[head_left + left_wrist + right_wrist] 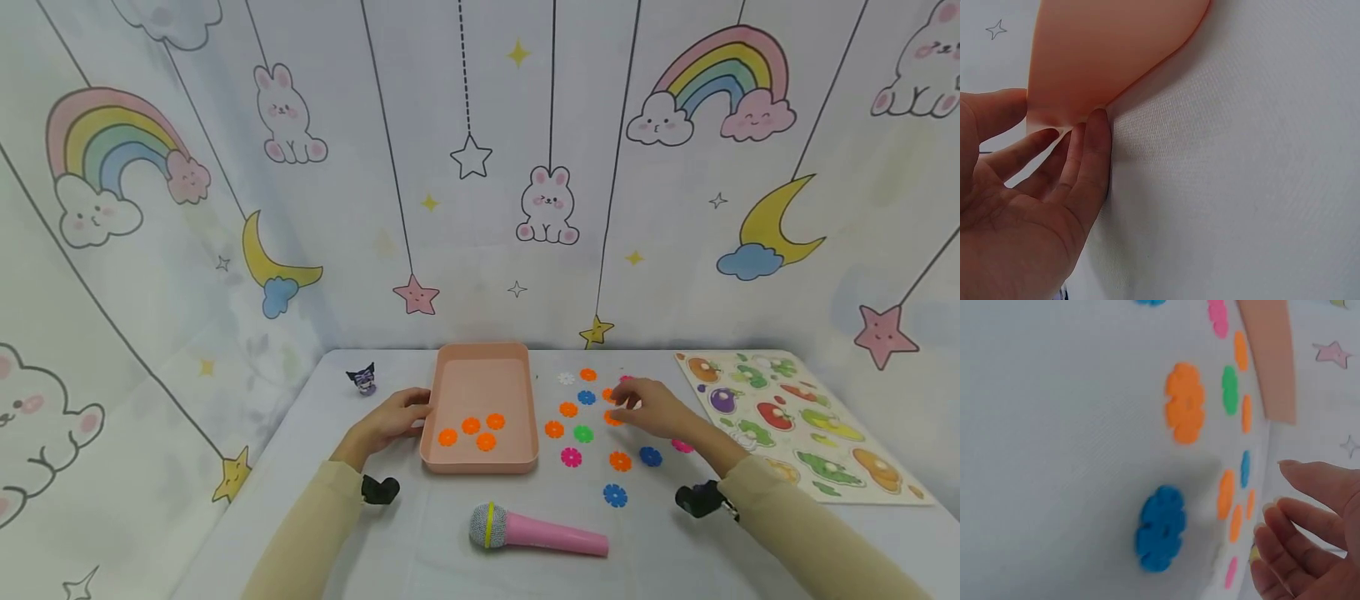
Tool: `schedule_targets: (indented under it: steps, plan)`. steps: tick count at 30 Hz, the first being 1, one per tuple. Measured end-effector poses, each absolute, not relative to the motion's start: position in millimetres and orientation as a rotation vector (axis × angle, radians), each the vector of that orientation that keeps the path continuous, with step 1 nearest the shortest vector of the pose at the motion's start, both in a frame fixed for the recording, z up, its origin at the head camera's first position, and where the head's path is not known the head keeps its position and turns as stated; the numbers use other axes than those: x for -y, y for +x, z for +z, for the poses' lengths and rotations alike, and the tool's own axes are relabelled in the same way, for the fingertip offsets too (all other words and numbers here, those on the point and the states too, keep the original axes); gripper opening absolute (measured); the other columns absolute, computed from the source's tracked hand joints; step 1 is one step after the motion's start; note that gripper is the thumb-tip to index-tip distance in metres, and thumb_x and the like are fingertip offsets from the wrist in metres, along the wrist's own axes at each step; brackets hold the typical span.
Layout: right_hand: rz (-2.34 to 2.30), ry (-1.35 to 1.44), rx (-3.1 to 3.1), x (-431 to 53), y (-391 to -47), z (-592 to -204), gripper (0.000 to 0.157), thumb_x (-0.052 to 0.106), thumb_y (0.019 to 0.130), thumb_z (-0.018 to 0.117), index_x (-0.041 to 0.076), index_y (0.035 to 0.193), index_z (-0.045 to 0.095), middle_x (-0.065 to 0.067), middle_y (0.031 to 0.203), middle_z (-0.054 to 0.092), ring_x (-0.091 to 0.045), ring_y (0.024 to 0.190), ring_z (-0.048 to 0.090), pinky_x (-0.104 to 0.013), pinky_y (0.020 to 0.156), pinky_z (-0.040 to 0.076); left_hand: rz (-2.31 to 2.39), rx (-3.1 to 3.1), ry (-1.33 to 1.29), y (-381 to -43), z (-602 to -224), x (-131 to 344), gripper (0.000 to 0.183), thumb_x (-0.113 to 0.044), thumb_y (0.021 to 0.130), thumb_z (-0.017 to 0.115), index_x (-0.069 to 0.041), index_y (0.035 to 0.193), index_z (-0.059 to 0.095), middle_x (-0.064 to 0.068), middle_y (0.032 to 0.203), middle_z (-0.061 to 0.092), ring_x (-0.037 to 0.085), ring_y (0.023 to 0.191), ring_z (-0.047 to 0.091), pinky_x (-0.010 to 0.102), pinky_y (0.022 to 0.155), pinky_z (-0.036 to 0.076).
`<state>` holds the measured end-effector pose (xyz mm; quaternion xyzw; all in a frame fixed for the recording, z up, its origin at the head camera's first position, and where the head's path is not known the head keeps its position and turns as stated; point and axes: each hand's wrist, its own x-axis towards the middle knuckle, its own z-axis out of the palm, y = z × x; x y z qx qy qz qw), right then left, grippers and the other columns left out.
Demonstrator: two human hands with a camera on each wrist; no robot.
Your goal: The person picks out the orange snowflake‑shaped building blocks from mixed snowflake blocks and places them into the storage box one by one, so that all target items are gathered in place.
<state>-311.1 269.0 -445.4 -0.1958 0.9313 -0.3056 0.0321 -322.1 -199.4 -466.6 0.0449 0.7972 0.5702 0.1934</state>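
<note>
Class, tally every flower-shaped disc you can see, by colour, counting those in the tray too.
Orange discs: 10 (4 in the tray, 6 on the table)
Blue discs: 3
Pink discs: 3
Green disc: 1
White disc: 1
Total visible: 18

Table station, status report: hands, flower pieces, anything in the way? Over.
Left hand holding tray at its left side. Right hand empty, near loose flower pieces. Four orange pieces in tray. Pink microphone nearer the person, seemingly out of the way.
</note>
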Motion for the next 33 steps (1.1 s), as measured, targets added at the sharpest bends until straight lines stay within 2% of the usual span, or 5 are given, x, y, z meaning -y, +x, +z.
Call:
schedule_targets:
  steps: [6,15,20,25,33]
  plan:
    - [-0.96,-0.412,-2.85,-280,-314,-460,0.033,0.02,0.092,0.076,-0.002,0.115,0.068,-0.006,0.096,0.064,-0.022,0.087,0.055,-0.03,0.072,0.051,1.601,-2.235,0.106,-320,-465,199,0.05,-0.015,0.107,0.05,0.002,0.153,0.039,0.022,0.155,0.042,0.038,0.134,0.052,0.05,0.107,0.05]
    - [-0.979,-0.324,-2.827,-278,-317,-472,0.03,0.019,0.09,0.078,-0.001,0.11,0.068,-0.008,0.096,0.063,-0.023,0.087,0.055,-0.032,0.075,0.054,1.623,-2.205,0.115,-325,-469,200,0.05,-0.015,0.107,0.05,0.003,0.153,0.039,0.022,0.155,0.041,0.037,0.133,0.052,0.049,0.108,0.049]
    - [-0.971,-0.243,-2.807,-275,-317,-470,0.033,0.019,0.091,0.077,-0.002,0.114,0.066,-0.01,0.099,0.062,-0.025,0.091,0.056,-0.033,0.079,0.055,1.621,-2.212,0.11,-325,-468,200,0.05,-0.016,0.107,0.051,0.002,0.152,0.041,0.021,0.154,0.043,0.036,0.131,0.054,0.048,0.106,0.051]
    - [-0.983,-0.225,-2.812,-273,-317,-468,0.029,0.017,0.092,0.075,-0.001,0.113,0.067,-0.01,0.101,0.063,-0.025,0.093,0.056,-0.038,0.085,0.057,1.605,-2.224,0.108,-325,-469,200,0.05,-0.017,0.107,0.051,0.001,0.153,0.04,0.021,0.154,0.043,0.036,0.131,0.054,0.047,0.106,0.051]
    - [-1.028,-0.241,-2.799,-270,-311,-458,0.02,0.012,0.095,0.07,-0.002,0.109,0.068,-0.009,0.098,0.067,-0.023,0.087,0.06,-0.036,0.08,0.059,1.603,-2.226,0.102,-324,-468,200,0.051,-0.018,0.107,0.052,0.001,0.153,0.041,0.02,0.154,0.044,0.036,0.132,0.053,0.048,0.107,0.05]
